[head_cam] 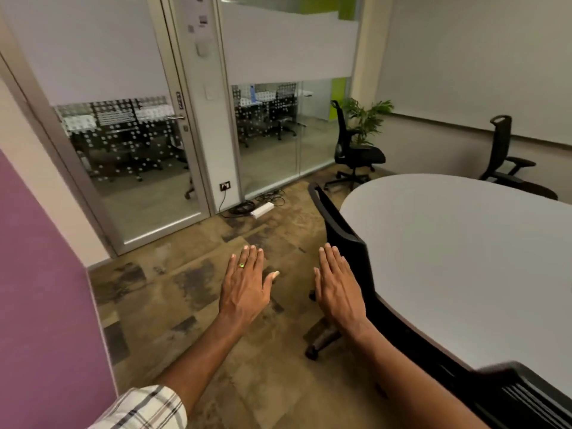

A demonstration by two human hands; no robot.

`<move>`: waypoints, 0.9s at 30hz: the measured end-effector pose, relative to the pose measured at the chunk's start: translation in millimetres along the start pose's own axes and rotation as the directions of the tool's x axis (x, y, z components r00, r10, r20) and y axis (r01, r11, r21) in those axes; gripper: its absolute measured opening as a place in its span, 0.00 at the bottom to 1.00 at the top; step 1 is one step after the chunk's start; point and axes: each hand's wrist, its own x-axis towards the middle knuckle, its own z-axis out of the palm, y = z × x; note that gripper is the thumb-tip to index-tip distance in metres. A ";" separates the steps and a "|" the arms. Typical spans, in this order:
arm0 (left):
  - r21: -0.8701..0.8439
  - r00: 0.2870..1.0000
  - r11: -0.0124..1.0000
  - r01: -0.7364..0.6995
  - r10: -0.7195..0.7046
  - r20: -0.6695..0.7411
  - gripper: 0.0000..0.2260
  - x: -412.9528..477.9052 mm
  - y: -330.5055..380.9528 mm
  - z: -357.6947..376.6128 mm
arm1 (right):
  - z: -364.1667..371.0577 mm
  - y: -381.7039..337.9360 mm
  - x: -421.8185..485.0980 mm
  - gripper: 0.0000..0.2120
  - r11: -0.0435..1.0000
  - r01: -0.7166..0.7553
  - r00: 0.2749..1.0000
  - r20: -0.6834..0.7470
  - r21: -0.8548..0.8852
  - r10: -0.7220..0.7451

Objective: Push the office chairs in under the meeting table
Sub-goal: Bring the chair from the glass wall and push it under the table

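Left hand and right hand flat, fingers straight, holding nothing. Chair just beside right hand likely rolls easily on casters. Push at its stiff backrest top, toward the table.

Head view looks forward and down (close) over both hands.

A purple wall fills the left side. Next to it stands a glass door with a frosted upper band, then a glass partition frosted alike; a dim office shows beyond. The carpet is brown with dark patches. A white power strip and loose cables lie at its far edge, below a wall socket. A potted plant stands in the far corner, beside a pale board on the right wall.
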 end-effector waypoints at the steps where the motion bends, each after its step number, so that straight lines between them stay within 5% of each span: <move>1: 0.009 1.000 1.000 0.003 -0.003 0.001 0.31 3.0 -0.2 -2.8 | -0.6 -2.1 4.4 0.28 1.000 -0.008 1.000 -0.007 0.003 0.008; 8: 0.048 0.996 0.996 0.071 -0.068 -0.055 0.31 65.8 -80.5 -7.0 | 40.9 -68.3 97.3 0.29 0.998 0.050 0.999 0.017 0.034 -0.050; 27: 0.005 0.988 0.991 0.131 -0.130 -0.089 0.28 359.7 -175.3 42.4 | 175.6 -32.3 409.1 0.29 0.999 -0.017 0.999 0.039 0.041 0.015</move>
